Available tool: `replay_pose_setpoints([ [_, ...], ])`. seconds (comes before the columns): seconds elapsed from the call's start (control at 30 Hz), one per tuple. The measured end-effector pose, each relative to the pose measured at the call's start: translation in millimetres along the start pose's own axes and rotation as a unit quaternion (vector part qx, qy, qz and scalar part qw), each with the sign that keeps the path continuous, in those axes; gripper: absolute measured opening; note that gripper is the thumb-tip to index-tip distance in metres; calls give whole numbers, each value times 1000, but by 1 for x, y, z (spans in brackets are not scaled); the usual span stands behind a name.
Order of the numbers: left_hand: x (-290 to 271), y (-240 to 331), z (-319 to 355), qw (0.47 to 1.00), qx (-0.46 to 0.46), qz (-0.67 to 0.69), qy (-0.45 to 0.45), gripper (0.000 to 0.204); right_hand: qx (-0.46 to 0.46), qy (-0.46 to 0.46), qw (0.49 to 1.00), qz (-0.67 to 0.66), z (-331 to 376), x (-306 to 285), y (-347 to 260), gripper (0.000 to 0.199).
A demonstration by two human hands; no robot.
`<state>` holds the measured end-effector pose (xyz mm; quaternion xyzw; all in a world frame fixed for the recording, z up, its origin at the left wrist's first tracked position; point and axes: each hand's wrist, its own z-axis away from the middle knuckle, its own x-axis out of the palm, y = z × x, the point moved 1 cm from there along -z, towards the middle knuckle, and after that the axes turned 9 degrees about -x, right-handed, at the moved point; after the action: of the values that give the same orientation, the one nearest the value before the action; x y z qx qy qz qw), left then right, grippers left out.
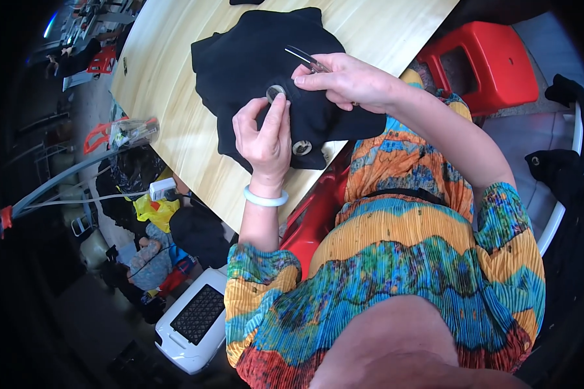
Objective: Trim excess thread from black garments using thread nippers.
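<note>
A black garment (253, 55) lies spread on the light wooden table (169, 110) in front of me. My left hand (264, 139), with a pale bangle on its wrist, pinches a large round button (276, 93) on the garment between thumb and fingertips. Another round button (302, 148) lies on the cloth nearer to me, to the right of that wrist. Closed around a small pair of thread snips (300, 54), my right hand (350, 81) is above the cloth, right of the pinched button. The snips' thin blades point up and left, away from the button.
A red plastic stool (490, 68) stands right of the table, near a grey padded seat (525, 139) with dark cloth on it. At left are a clear bag (133, 131) at the table edge, a white power adapter (162, 188) with a cable, and a white box with a dark grille (194, 321).
</note>
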<state>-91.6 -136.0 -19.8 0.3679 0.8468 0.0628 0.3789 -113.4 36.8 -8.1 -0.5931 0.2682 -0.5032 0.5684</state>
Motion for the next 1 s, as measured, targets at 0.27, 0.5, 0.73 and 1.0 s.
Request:
replay_pose_setpoints([
  [0.27,3,3,1,968,-207,137,-21,4,-4,16,1000,-25,1,-8,9,27],
  [0.5,-2,9,8,858,-389,329,-69,6,4,17,999,-31,2,-9,13,30],
  [0.73,-10,10,-15,691,-536,468,-126,10,-35,39,988,145,7,-13,12,30],
  [1.0,-5,-1,-15,525,-545,628,-182,10,-230,194,893,335,40,-3,-1,38],
])
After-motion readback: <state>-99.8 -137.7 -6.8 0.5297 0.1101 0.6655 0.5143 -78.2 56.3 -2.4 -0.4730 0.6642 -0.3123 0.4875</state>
